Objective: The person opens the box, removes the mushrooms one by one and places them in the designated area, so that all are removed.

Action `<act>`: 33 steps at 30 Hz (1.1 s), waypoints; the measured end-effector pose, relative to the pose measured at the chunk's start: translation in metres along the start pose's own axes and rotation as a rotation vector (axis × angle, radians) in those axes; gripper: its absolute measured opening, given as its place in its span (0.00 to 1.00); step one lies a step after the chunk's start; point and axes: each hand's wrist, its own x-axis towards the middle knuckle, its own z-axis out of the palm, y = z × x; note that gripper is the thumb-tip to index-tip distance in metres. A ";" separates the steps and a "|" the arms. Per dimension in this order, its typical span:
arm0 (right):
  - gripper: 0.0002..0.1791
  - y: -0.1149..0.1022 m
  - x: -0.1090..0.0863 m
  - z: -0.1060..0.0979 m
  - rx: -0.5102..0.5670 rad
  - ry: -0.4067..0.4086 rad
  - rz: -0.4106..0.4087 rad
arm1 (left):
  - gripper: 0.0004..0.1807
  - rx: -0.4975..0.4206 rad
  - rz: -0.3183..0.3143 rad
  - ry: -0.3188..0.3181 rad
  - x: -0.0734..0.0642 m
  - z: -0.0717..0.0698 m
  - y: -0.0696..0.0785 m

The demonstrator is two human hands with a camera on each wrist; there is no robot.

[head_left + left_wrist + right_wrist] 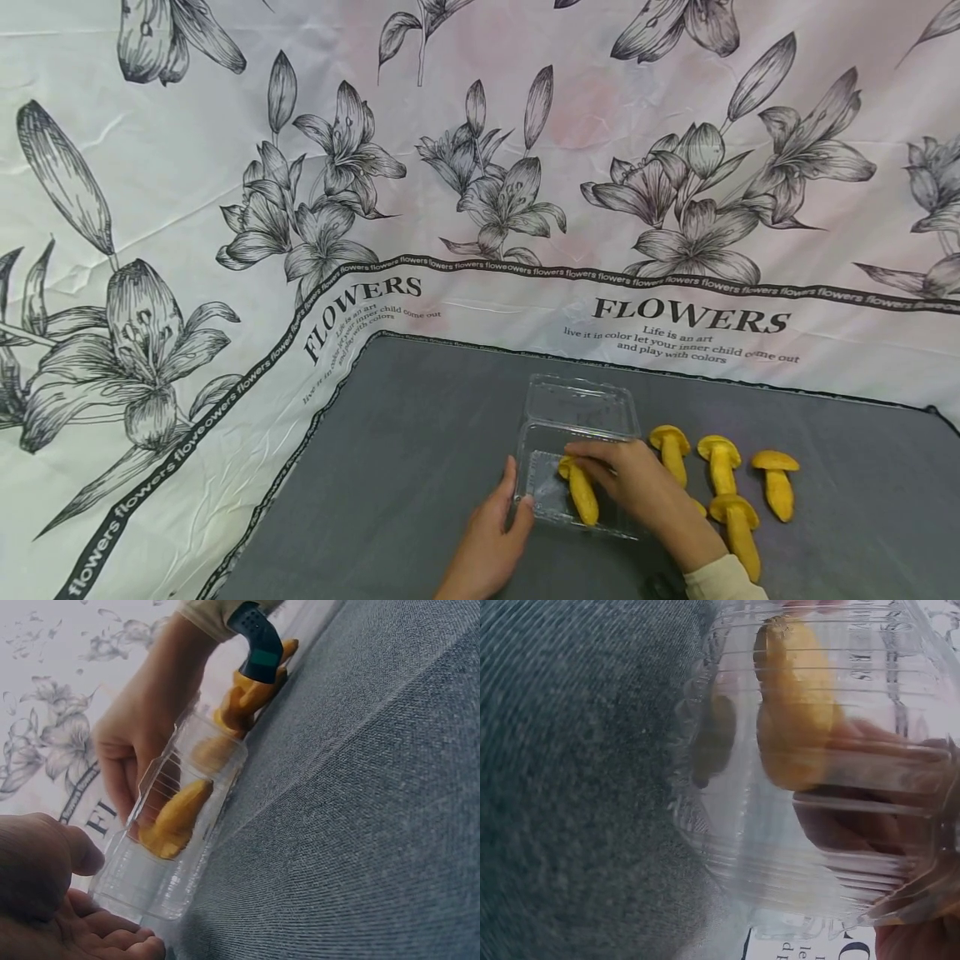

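Note:
A clear plastic clamshell box point(542, 479) lies on the grey surface, its lid point(581, 406) folded back away from me. Inside the box my right hand point(637, 487) pinches a yellow mushroom point(583, 498) near its cap, fingertips and thumb at the cap end. The mushroom's stem points toward me. At the box's left side is my left hand point(487, 537), fingers along the wall and thumb by the near corner. In the left wrist view the left thumb point(86, 859) and loosely bent fingers sit right at the box's end. Through the ribbed plastic, the right wrist view shows the mushroom point(799, 705).
Right of the box lie several more yellow mushrooms, among them one at the far right point(777, 487) and one nearer me point(738, 533). My right forearm partly covers another. A white flower-printed cloth point(510, 308) borders the grey surface point(390, 467) at back and left.

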 end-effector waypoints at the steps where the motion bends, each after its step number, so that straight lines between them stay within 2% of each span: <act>1: 0.16 0.000 0.000 0.000 -0.001 0.005 -0.005 | 0.39 -0.004 -0.004 -0.001 0.000 0.000 0.000; 7: 0.17 -0.002 -0.001 -0.004 0.021 0.018 -0.019 | 0.39 -0.015 0.016 -0.006 0.001 0.002 -0.001; 13: 0.17 -0.006 -0.002 -0.008 0.018 0.068 -0.028 | 0.38 -0.012 0.020 0.001 0.001 0.003 -0.001; 19: 0.17 -0.010 -0.005 -0.013 0.016 0.070 0.050 | 0.38 -0.006 0.025 0.003 0.000 0.003 0.000; 22: 0.17 -0.012 -0.007 -0.017 -0.006 0.080 0.063 | 0.38 0.001 0.033 0.009 -0.001 0.003 -0.001; 30: 0.21 -0.011 -0.011 -0.023 -0.025 0.133 0.046 | 0.38 -0.025 0.006 0.003 0.000 0.003 -0.002; 33: 0.21 -0.009 -0.014 -0.024 -0.021 0.143 0.036 | 0.38 -0.013 0.013 0.015 0.000 0.003 -0.002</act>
